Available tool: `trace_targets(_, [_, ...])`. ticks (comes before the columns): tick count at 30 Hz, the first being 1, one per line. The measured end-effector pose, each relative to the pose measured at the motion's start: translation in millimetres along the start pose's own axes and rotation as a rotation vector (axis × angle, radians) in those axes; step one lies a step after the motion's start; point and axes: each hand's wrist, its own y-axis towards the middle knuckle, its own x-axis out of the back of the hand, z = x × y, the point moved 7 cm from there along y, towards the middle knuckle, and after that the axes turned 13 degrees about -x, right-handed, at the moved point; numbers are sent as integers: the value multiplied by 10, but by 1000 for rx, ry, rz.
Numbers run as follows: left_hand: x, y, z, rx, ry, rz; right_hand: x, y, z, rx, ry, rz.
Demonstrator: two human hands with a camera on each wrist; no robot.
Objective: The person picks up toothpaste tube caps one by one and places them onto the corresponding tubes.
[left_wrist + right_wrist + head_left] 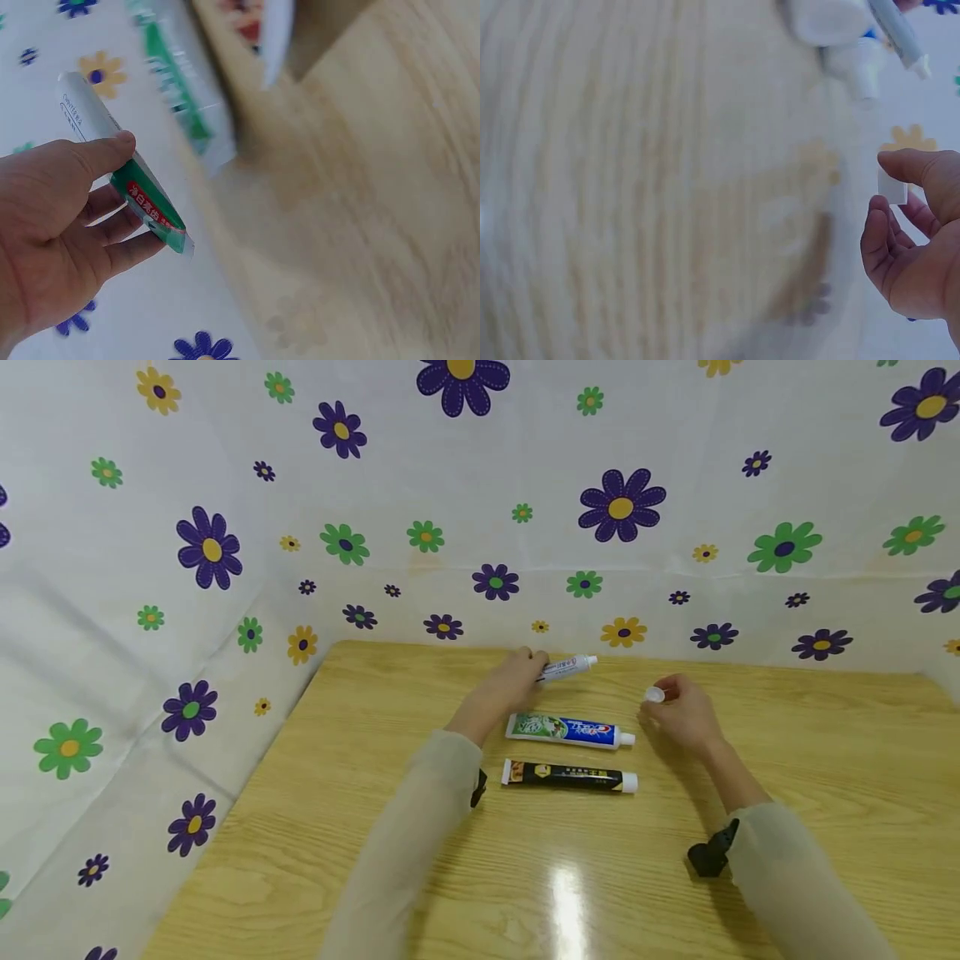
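My left hand (516, 679) grips a white and green toothpaste tube (152, 201) between thumb and fingers, near the back of the table. The tube's bare white nozzle (592, 660) points right. Off to the right, my right hand (684, 710) pinches a small white cap (655, 694) between thumb and fingers; the cap (892, 187) shows from the side in the right wrist view. Between the two arms lie a green and blue toothpaste tube (562, 731) and, nearer me, a black toothpaste tube (566, 775), both with their white cap ends to the right.
The wooden table (300, 852) fills the lower part of the head view. A white cloth with printed flowers (480, 468) hangs along the back and left of the table. Light reflects off the tabletop near the front.
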Motion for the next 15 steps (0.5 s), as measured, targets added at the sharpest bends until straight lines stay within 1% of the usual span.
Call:
trace_targets(2, [122,-98,-15,-5,-14,-50,63,-75,60,14,59,-3])
trace_targets(5, [283,-255,-68,-13,17,-111,152,-206,170,53,143,-11])
trace_targets(7, [356,-363,-110,-16,54,-146,200,-298,244,80,194,-18])
trace_targets(10, [406,-532,-168,-13,85,-198,246,-443,347,107,230,-34])
trace_targets(15, [384,-806,-260,0,43,-265,275,-692,473,142,282,-57])
